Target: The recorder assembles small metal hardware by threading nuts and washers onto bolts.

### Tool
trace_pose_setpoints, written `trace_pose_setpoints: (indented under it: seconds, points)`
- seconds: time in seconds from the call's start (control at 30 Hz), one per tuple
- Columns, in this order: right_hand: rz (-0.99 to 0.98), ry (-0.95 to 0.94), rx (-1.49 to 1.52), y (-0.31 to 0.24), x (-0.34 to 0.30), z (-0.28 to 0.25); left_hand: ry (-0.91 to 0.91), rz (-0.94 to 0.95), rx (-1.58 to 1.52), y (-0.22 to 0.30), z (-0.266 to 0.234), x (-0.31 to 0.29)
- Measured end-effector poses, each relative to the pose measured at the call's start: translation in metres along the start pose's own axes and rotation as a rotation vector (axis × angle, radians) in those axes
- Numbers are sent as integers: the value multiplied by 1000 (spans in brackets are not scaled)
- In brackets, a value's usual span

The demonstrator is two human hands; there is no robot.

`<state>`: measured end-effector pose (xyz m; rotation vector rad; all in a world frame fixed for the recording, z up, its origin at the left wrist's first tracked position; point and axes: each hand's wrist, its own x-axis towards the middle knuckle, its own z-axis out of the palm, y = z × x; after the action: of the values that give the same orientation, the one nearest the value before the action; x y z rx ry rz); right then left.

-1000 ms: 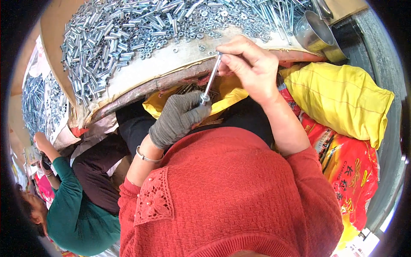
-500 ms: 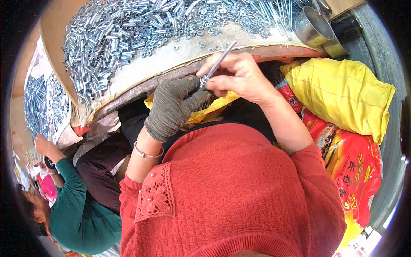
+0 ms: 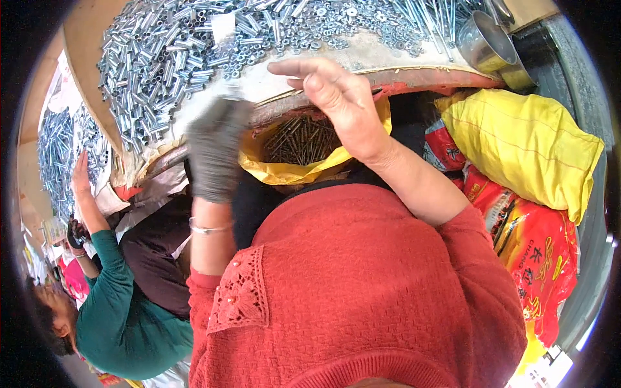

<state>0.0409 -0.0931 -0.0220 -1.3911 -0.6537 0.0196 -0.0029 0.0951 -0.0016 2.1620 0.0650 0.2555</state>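
Note:
My left hand [image 3: 220, 145], in a dark grey knitted glove, hovers at the table's front edge near the metal sleeves; motion blurs its fingers and hides anything in them. My bare right hand [image 3: 346, 107] is raised over the table edge, fingers stretched forward and thumb apart, with nothing visible in it. Between and below the hands, a yellow bag [image 3: 310, 173] gapes at my lap, holding many long, thin metal bolts [image 3: 301, 141]. Short silvery tube sleeves [image 3: 155, 77] lie heaped on the left of the table, with washers and nuts [image 3: 343, 26] farther right.
Long metal rods [image 3: 430, 22] lie at the far right beside a metal cup [image 3: 488, 42]. A full yellow sack [image 3: 524, 142] rests on red printed bags [image 3: 533, 258] at my right. To my left sits a co-worker in a green top [image 3: 123, 323], one hand raised near another metal pile.
The metal rod with small parts on it, held between both hands, is no longer visible. My hands have parted, the left moving left, uncovering the bag's contents. The co-worker's hand has risen.

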Motion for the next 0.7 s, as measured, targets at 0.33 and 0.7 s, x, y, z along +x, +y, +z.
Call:
trace_pose_setpoints:
  seconds: [0.33,0.7]
  points:
    - [180,155,-10,8,-6,-21,-102,259,210,2,38,-21]
    - [326,-110,60,-11,1,-23,-22,498,493,3,45,-23]
